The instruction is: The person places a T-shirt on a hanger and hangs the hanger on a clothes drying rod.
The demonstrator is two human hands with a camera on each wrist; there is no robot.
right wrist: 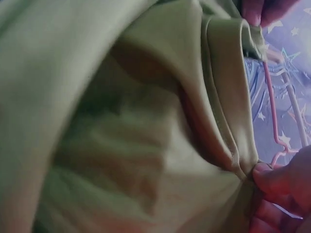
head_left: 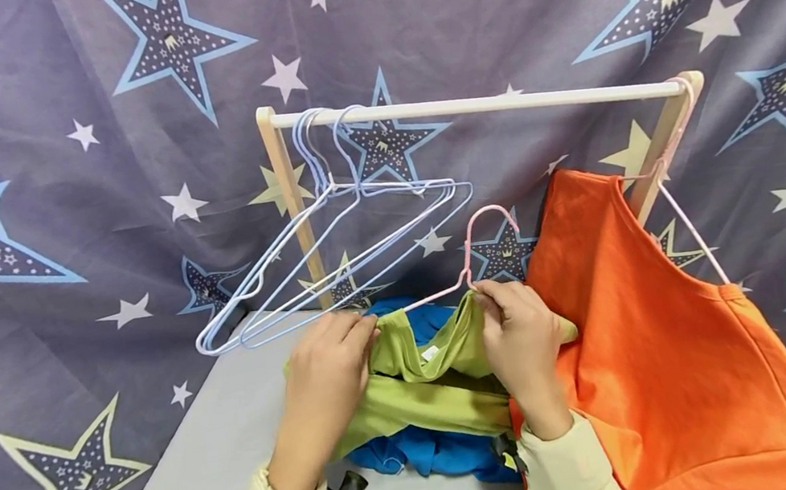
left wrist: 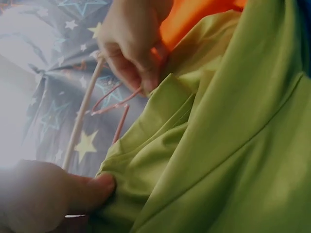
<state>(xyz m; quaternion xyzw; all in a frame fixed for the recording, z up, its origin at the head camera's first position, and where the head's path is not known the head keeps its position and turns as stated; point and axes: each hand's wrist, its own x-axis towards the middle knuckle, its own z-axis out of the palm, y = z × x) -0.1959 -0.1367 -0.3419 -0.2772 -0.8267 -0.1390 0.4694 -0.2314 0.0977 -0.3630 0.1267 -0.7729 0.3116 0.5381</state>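
A green sleeveless top (head_left: 419, 412) is partly on a pink hanger (head_left: 468, 257), whose hook sticks up above the neckline. My left hand (head_left: 328, 378) pinches the top's left shoulder; in the left wrist view its thumb (left wrist: 99, 187) presses on the cloth. With thumb and fingers, my right hand (head_left: 523, 339) pinches the neckline close below the hook. In the right wrist view the right thumb (right wrist: 269, 177) lies on the collar band. Cloth and hands hide most of the hanger's arms. A blue garment (head_left: 424, 456) lies beneath the top.
Several blue and white hangers (head_left: 358, 192) hang at the left of a rack with a white rail (head_left: 479, 105). An orange sleeveless top (head_left: 666, 343) hangs at its right end on another pink hanger (head_left: 689, 219). A grey table (head_left: 192, 462) lies underneath, before a starry curtain (head_left: 22, 117).
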